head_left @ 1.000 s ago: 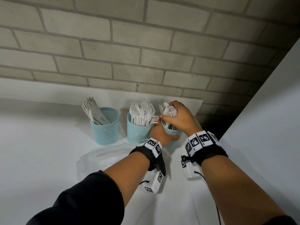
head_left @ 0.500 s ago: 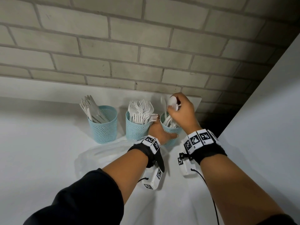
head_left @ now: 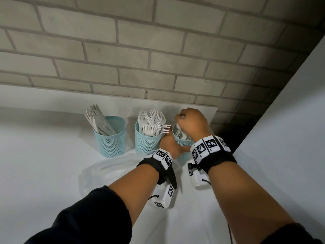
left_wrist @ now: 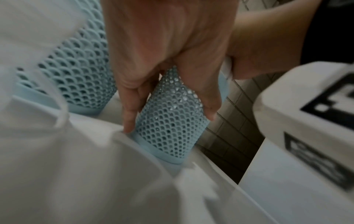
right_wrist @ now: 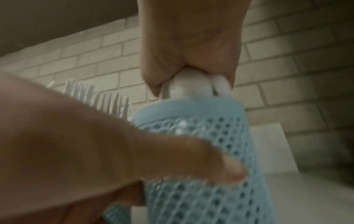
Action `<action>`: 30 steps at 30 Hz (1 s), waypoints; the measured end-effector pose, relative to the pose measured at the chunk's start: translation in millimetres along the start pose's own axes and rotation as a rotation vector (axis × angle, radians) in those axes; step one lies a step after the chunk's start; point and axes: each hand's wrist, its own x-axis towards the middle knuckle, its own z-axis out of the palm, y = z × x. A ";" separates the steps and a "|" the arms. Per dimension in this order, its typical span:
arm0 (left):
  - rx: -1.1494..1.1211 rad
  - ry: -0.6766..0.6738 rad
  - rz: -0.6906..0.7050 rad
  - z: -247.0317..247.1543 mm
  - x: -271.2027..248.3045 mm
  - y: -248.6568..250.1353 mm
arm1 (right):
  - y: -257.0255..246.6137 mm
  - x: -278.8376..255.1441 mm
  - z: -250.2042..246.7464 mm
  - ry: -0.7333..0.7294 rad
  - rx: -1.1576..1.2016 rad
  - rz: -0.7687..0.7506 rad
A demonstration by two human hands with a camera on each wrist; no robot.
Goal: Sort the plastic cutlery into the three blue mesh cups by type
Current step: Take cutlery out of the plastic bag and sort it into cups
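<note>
We saw three blue mesh cups in a row on the white table, close to a brick wall. The left cup held knives, the middle cup forks, and the right cup spoons.

Our left hand gripped the right cup low on its side; in the left wrist view its fingers and thumb curled round the mesh wall, one fingertip down at the base beside a crumpled clear bag. The cup stood tilted in that view, its base on the table.

Our right hand was closed in a fist just above the cup's mouth, its grip tight round the bowls of a bunch of spoons whose handles ran down inside the cup. Fork tines showed behind, just beside the rim.

No brand or readable writing showed. The only markings were black-and-white square codes on the white blocks strapped to both wrists, and these held no letters that we could read.
</note>
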 end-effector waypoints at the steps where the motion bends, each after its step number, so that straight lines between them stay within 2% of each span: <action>1: -0.021 0.018 0.018 -0.3 0.5 -0.2 | 1.6 -3.9 2.1 0.104 0.009 0.015; 4: -0.059 -0.065 0.146 -1.9 3.6 -8.0 | 1.6 -17.8 8.9 0.206 0.091 -0.126; 7: -0.150 -0.106 0.168 -3.7 5.2 -14.8 | 10.0 -20.7 10.7 0.346 0.198 -0.126; 8: -0.140 -0.109 0.181 -3.9 5.4 -14.0 | 13.1 -21.7 11.1 0.347 0.219 -0.149; 12: -0.111 -0.067 0.253 -6.0 2.1 -10.2 | 18.9 -31.0 11.3 0.252 0.363 -0.154; 15: -0.048 -0.113 0.205 -9.1 1.1 -9.2 | 21.2 -35.7 5.2 0.018 0.511 -0.144; 16: -0.065 -0.145 0.192 -9.5 1.2 -8.7 | 22.7 -36.8 1.3 -0.049 0.505 -0.150; 18: -0.038 -0.138 0.208 -12.4 -1.8 -3.8 | 28.2 -34.4 -3.7 -0.090 0.443 -0.164; 21: -0.060 -0.087 0.254 -13.9 -5.9 -1.6 | 29.1 -32.5 -0.1 0.015 0.408 -0.112; 23: -0.092 -0.089 0.219 -13.2 -4.6 -4.9 | 19.7 -33.1 10.6 0.135 0.360 -0.122; 25: -0.126 -0.089 0.171 -15.0 -5.0 -6.6 | 10.3 -31.7 16.7 0.193 0.337 -0.135; 28: -0.175 -0.128 0.165 -15.3 -4.8 -9.3 | 8.6 -25.0 8.7 0.203 0.531 -0.010; 30: -0.175 -0.129 0.176 -16.0 -4.6 -8.5 | 12.9 -23.8 5.0 0.223 0.669 0.023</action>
